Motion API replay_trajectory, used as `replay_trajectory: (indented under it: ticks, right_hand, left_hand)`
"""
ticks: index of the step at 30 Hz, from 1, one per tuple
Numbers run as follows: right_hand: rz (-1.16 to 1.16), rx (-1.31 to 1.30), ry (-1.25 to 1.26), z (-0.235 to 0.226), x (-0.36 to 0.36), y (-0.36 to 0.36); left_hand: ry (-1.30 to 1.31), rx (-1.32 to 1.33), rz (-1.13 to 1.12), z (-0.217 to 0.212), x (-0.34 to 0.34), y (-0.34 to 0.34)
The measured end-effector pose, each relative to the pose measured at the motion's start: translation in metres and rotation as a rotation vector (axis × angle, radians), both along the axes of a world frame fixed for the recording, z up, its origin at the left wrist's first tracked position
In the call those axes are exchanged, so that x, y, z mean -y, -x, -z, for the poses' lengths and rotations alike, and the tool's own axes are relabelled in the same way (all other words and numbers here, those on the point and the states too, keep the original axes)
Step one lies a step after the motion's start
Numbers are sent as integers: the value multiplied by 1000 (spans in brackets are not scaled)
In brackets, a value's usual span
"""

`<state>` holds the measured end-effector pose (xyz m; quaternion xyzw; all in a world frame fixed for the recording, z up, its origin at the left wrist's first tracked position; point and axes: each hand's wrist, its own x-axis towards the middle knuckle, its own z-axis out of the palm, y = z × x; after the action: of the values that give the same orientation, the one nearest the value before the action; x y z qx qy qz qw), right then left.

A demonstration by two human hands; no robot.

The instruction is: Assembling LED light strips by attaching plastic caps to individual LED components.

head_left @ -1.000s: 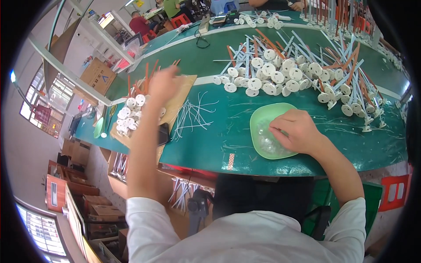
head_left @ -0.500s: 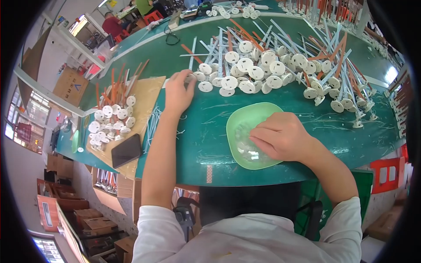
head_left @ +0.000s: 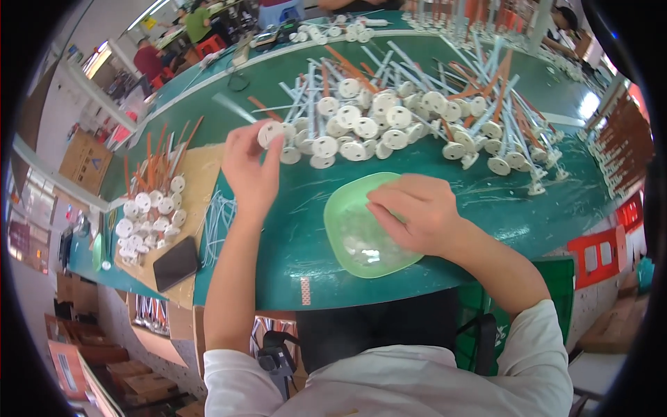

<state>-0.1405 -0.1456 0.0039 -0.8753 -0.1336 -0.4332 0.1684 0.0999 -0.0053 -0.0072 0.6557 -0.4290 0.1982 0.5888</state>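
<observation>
Table (head_left: 299,208): green, broad, curved at the near edge.

Pile (head_left: 398,117): white discs, faces mostly toward the wearer, with blue-grey and orange strips fanning away behind; on the table beyond the bowl.

Board (head_left: 205,170): flat, brown, at left.

Cluster (head_left: 143,203): smaller lot of like discs with upright orange and pale strips; lies on the board.

Bowl (head_left: 333,222): light green, rounded square; holds clear, glinting matter, its pieces too small to tell.

Left hand (head_left: 249,170): raised at the near left of the pile, forearm running up from the lower edge. Thumb and fingers closed about one disc; the nearer hand to it.

Right hand (head_left: 424,212): over the right side of the bowl, forearm from lower right, wrist bent, knuckles up. Thumb and forefinger drawn close, pointing left; whether the tips meet or hold anything, cannot tell.

Phone (head_left: 176,264): dark, on the board's near part.

Wires (head_left: 220,219): thin, white, loose, just left of the left forearm.

Held disc (head_left: 270,133): at the left fingertips, holed face toward the wearer; its strip (head_left: 233,108), blurred, runs away up and left. From the right fingertips it lies left and farther off, well apart, bowl on the near side.
</observation>
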Motion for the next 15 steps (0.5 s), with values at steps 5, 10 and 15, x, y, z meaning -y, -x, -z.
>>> replay_trajectory:
  ticks: [5,10,15]
  right_hand:
    - [135,182,-209,-8,-1,-4]
    - [84,166,-162,1,-1,-5]
    - [76,209,-137,2,-3,-5]
  left_hand:
    - [-47,-56,396,-8,5,91]
    - [-79,-94,394,5,6,107]
    - [-113,53,350,10,5,106]
